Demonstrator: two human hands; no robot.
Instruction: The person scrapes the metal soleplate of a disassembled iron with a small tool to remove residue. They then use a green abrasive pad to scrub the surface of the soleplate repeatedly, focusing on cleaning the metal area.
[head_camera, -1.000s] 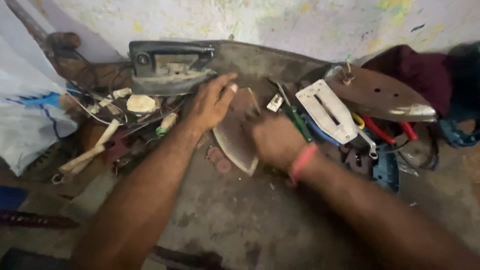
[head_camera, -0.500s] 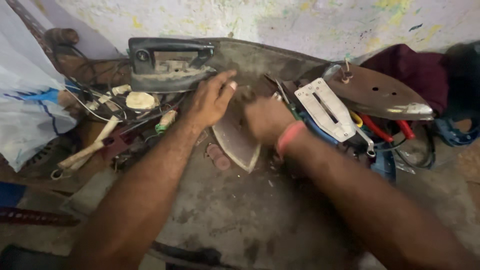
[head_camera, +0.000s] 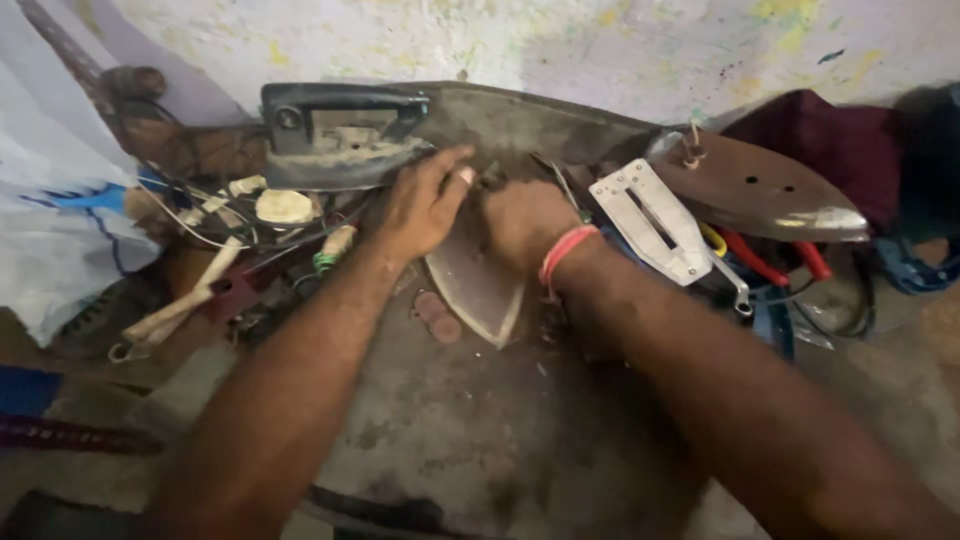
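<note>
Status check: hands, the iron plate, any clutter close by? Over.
Left hand and right hand both on the soleplate. Plate tilted, point toward camera. Pliers, wires crowding both sides.

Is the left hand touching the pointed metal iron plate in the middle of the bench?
Touching. The head view shows the left hand lying on the upper edge of the iron plate, with no gap visible.

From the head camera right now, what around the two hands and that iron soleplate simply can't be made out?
Head view only:
- Wide end of the soleplate: covered by the left hand and right hand.
- What the right hand's fingertips grip: curled under, hidden by the hand's own back.
- Red-handled pliers: jaws buried under the white metal plate.
- Tangle of wires: too blurred to separate.
- Blue cloth: cut off by the right edge.
</note>
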